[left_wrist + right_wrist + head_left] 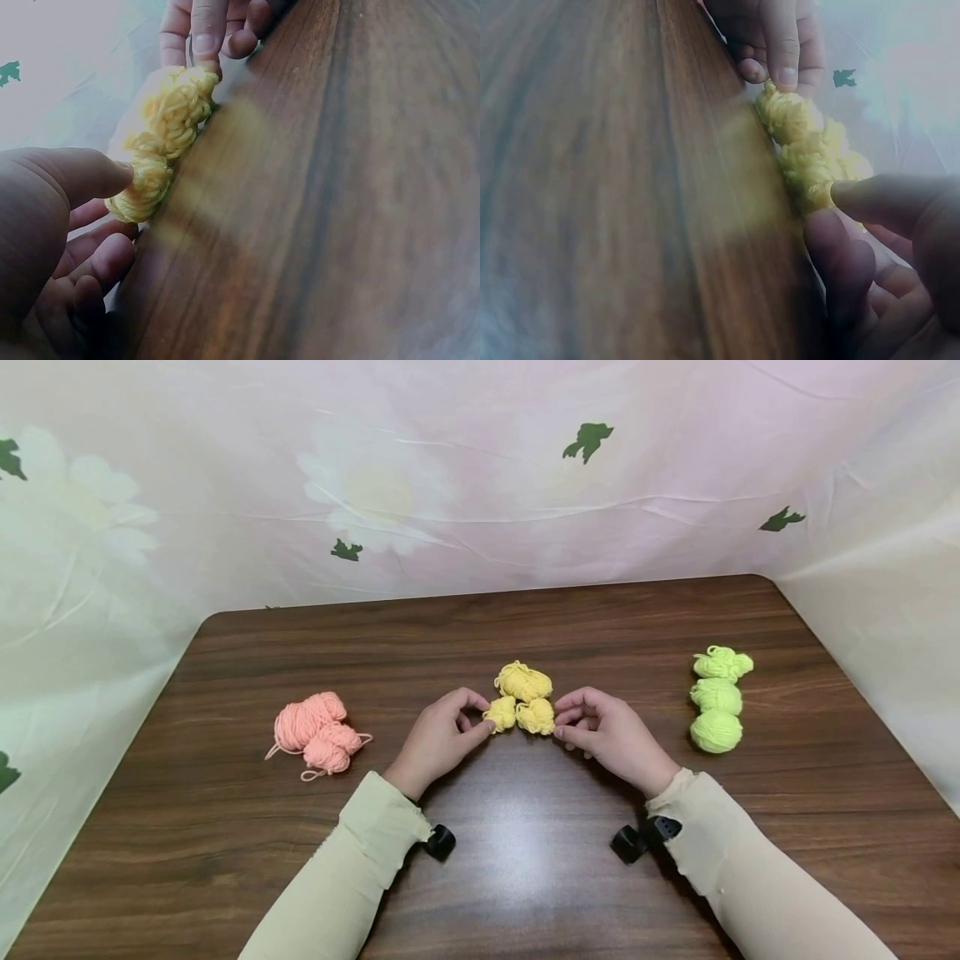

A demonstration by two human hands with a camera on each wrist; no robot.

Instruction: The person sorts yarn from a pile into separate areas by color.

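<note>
Three small yellow yarn balls lie grouped mid-table: a larger back ball (523, 682), a front left ball (500, 714) and a front right ball (536, 717). My left hand (442, 735) pinches the outer side of the front left ball between thumb and fingers. On the opposite side, my right hand (611, 735) holds the outer edge of the front right ball by its fingertips. In the left wrist view, the left thumb (97, 174) presses against yellow yarn (146, 187). The right thumb (877, 199) touches yarn (810, 176) in the right wrist view.
Pink yarn balls (307, 722) sit clustered to the left, with loose strand ends. Three lime-green yarn balls (716, 697) stand in a row on the right. The dark wooden table (510, 843) meets a floral cloth (465, 485) at its back edge.
</note>
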